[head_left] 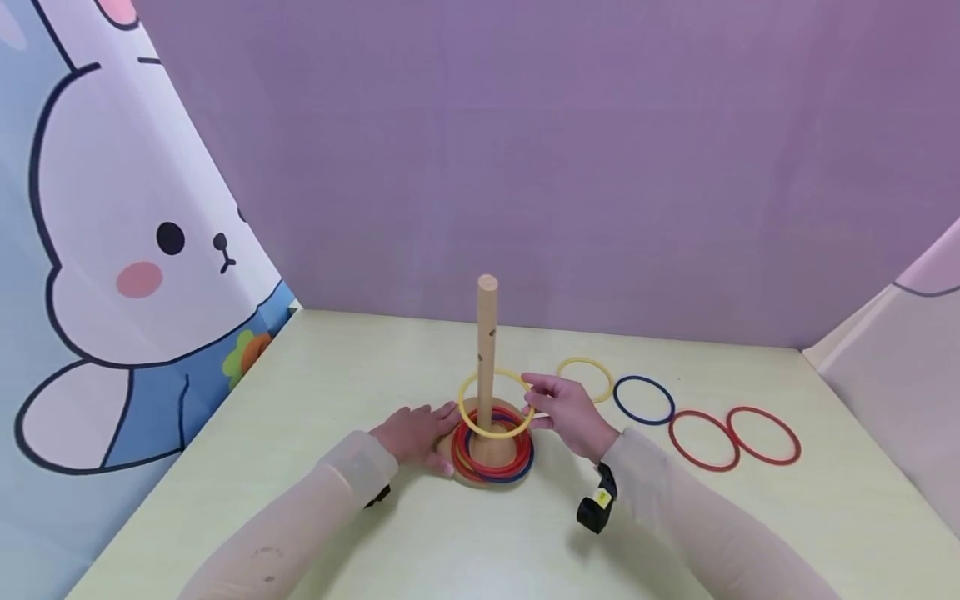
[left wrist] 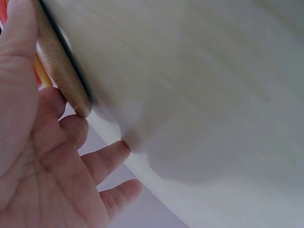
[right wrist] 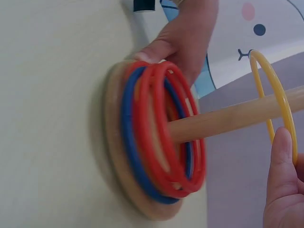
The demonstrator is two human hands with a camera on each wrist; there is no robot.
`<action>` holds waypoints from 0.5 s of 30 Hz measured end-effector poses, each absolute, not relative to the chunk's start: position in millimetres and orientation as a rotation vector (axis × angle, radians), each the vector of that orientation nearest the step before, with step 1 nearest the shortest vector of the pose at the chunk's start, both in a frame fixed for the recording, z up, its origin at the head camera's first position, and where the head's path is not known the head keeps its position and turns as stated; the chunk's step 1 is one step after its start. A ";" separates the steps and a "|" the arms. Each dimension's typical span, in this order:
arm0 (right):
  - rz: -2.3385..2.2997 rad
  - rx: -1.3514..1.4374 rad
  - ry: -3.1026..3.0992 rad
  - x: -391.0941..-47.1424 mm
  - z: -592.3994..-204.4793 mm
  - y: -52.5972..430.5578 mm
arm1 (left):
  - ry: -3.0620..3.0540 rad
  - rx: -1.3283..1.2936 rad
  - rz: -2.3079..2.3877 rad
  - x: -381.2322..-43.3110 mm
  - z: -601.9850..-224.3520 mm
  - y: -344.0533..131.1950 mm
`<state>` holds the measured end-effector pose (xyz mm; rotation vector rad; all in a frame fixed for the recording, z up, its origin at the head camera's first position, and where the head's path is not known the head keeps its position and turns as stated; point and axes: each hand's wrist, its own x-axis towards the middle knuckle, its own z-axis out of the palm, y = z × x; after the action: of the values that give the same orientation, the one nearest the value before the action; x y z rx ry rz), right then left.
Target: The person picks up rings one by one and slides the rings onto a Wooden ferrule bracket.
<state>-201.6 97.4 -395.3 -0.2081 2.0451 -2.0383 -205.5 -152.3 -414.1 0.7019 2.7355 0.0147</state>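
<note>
A wooden ring-toss stand [head_left: 487, 333] rises upright from a round base [right wrist: 112, 104], with red and blue rings [head_left: 491, 475] stacked around its foot. My left hand [head_left: 415, 433] grips the base's left edge. In the left wrist view, the thumb and nearest fingertips meet the base rim [left wrist: 61, 66], while the other fingers spread beside it. My right hand [head_left: 572, 412] pinches a yellow ring [head_left: 465, 392] between thumb and fingers at its right side. That ring encircles the post, above the stacked rings, as the right wrist view also shows.
To the right on the pale table [head_left: 360, 350] lie another yellow ring [head_left: 587, 360], a blue ring [head_left: 643, 378] and two red rings [head_left: 705, 467]. A purple cloth [head_left: 600, 167] hangs behind, and a rabbit-print cloth [head_left: 97, 208] borders the left.
</note>
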 end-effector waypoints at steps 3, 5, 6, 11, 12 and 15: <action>-2.040 -0.184 2.058 -199.1 -402.3 98.7 | 2.733 0.706 0.028 -205.7 -415.0 -150.4; -2.037 -0.174 2.058 -197.3 -407.0 98.9 | 2.735 0.706 0.025 -205.7 -415.4 -149.5; -2.034 -0.174 2.056 -196.4 -409.3 98.7 | 2.738 0.708 0.015 -205.7 -415.6 -149.3; -2.017 -0.174 2.049 -194.1 -420.4 96.0 | 2.750 0.703 -0.034 -205.5 -415.9 -150.2; -2.013 -0.171 2.055 -193.8 -422.0 95.3 | 2.752 0.702 -0.043 -205.7 -415.9 -150.5; -1.992 -0.188 2.081 -192.7 -424.6 93.4 | 2.751 0.707 -0.053 -207.1 -415.9 -151.3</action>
<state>-192.7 93.4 -424.6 -0.1881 2.0812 -1.9925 -207.1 -151.3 -415.9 0.7066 2.7512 -0.0530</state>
